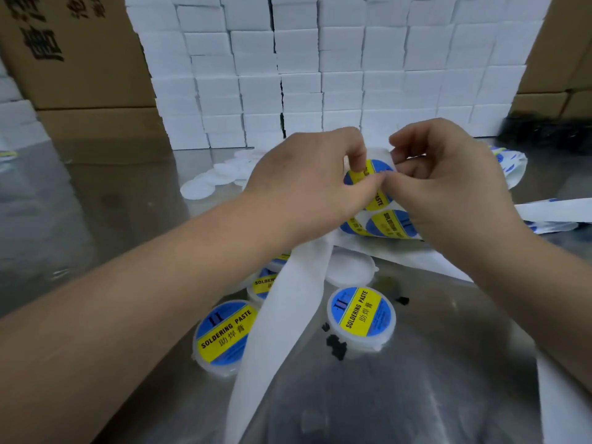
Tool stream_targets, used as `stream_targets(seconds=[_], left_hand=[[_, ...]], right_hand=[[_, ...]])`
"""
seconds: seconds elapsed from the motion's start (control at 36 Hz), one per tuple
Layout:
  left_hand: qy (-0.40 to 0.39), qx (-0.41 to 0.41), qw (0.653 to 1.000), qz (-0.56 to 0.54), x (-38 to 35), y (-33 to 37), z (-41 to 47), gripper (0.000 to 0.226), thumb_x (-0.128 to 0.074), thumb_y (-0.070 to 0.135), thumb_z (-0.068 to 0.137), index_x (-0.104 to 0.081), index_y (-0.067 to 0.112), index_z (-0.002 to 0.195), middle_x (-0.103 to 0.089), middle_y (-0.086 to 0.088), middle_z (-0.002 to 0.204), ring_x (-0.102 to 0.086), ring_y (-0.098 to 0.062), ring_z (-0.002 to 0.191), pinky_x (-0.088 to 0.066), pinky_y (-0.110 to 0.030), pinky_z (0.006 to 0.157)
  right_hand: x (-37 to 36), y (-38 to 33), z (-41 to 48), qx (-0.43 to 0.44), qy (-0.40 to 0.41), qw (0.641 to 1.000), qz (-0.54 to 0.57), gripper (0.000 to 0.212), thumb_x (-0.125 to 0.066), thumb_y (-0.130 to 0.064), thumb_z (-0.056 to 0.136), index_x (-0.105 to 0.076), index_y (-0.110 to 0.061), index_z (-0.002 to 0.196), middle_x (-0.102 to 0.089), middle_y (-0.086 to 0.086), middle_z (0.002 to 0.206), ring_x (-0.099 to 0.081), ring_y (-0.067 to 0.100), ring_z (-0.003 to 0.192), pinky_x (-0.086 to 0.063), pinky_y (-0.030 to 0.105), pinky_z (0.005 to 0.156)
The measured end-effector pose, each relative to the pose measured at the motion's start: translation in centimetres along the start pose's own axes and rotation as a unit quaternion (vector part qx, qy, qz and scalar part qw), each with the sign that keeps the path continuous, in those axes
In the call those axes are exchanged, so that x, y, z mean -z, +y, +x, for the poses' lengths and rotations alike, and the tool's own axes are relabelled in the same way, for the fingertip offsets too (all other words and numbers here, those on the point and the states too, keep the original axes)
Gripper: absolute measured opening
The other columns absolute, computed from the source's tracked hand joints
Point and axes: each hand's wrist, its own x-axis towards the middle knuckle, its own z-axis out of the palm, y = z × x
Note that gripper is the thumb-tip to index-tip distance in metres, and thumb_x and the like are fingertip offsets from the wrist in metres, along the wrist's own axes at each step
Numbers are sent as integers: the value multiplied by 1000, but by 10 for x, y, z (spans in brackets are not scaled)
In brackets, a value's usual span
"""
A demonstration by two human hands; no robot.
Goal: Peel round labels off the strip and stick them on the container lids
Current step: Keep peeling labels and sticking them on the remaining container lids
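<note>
The left hand [307, 182] and right hand [448, 190], fingers curled, pinch a round label [368, 174] on the strip [288, 309] above the worktop [448, 363]. The strip's bare length hangs from the hands toward the viewer, between two labelled lids [360, 315].

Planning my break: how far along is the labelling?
Done: at least three labelled containers sit in front. In hand: left hand and right hand pinch one label on the strip. Remaining: a bare lid beneath the strip, plain lids farther back, more labels unpeeled.

A single head-worn wide-angle view looks forward and down, close over the hands [368, 187] and steel tabletop [432, 363].
</note>
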Motion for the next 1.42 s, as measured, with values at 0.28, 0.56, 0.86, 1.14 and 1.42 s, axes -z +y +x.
stream_targets(seconds=[0.28, 0.56, 0.86, 1.14, 1.42], left_hand=[[-7, -89, 992, 87, -3, -2, -6, 36, -52, 47, 81, -57, 40, 115, -32, 20, 63, -36, -6, 73, -23, -14, 52], [-50, -68, 988, 128, -8, -2, -7, 30, -44, 52, 83, -35, 34, 62, -37, 10, 66, -35, -6, 58, -20, -23, 48], [-43, -5, 995, 85, -9, -13, -2, 28, -47, 37, 86, -61, 24, 105, -59, 6, 81, -52, -15, 82, -40, -29, 63], [-39, 20, 999, 5, -9, -10, -2, 17, -59, 46, 78, -51, 34, 86, -57, 13, 81, -49, -7, 78, -37, -23, 61], [-77, 49, 994, -57, -6, -12, 0, 11, -58, 51, 79, -60, 41, 78, -57, 15, 69, -48, 5, 60, -32, -13, 51]], right_hand=[[1, 3, 3, -48, 25, 998, 37, 27, -71, -22, 78, -45, -31, 77, -62, -12, 65, -59, 0, 59, -52, 25, 62], [-2, 1, -2, -35, -17, 999, 7, 22, -62, -32, 83, -41, -32, 78, -67, -13, 69, -57, -1, 57, -43, 16, 53], [-7, 8, -3, 27, -112, 993, 28, 49, -50, 9, 79, -39, -38, 88, -56, -15, 85, -57, -2, 72, -49, 18, 70], [-4, 7, -3, 46, -112, 993, 9, 46, -55, 4, 82, -41, -40, 88, -61, -13, 78, -60, 2, 74, -49, 20, 71], [-3, 7, -3, 47, -120, 992, -4, 51, -55, 2, 83, -41, -46, 94, -62, -20, 84, -62, 2, 75, -50, 24, 74]])
